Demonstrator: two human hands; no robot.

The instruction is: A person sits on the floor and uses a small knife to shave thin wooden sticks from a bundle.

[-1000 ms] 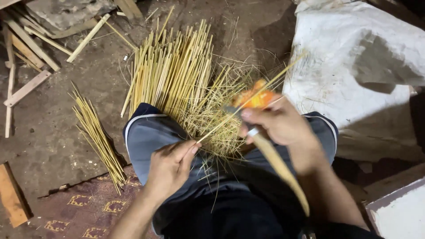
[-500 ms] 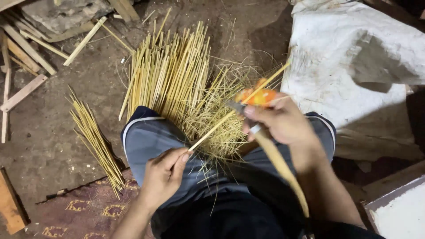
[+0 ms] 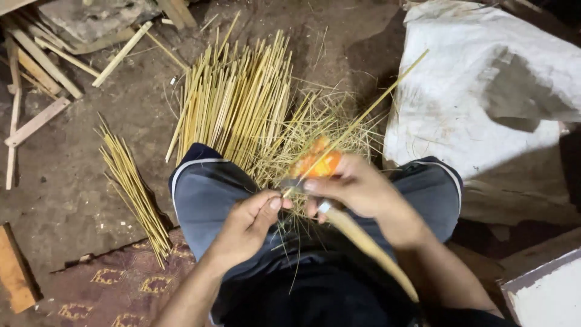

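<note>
My left hand (image 3: 245, 224) pinches the near end of a thin pale stick (image 3: 375, 100) that slants up to the right over my knees. My right hand (image 3: 357, 188) grips a blade tool with an orange wrap (image 3: 318, 162) and a long curved wooden handle (image 3: 369, 248) running back under my forearm. The tool lies against the stick right beside my left fingertips. Its blade edge is mostly hidden by my fingers.
A big fan of pale sticks (image 3: 236, 103) lies on the dirt floor ahead, with fine shavings (image 3: 315, 127) by my knees. A smaller bundle (image 3: 133, 188) lies left. Wood scraps (image 3: 42, 60) lie far left, a white sack (image 3: 484, 91) right, a patterned mat (image 3: 121, 284) under me.
My right hand with the tool has slid down the stick toward my left hand. More of the stick now shows beyond the tool, up to the right.
</note>
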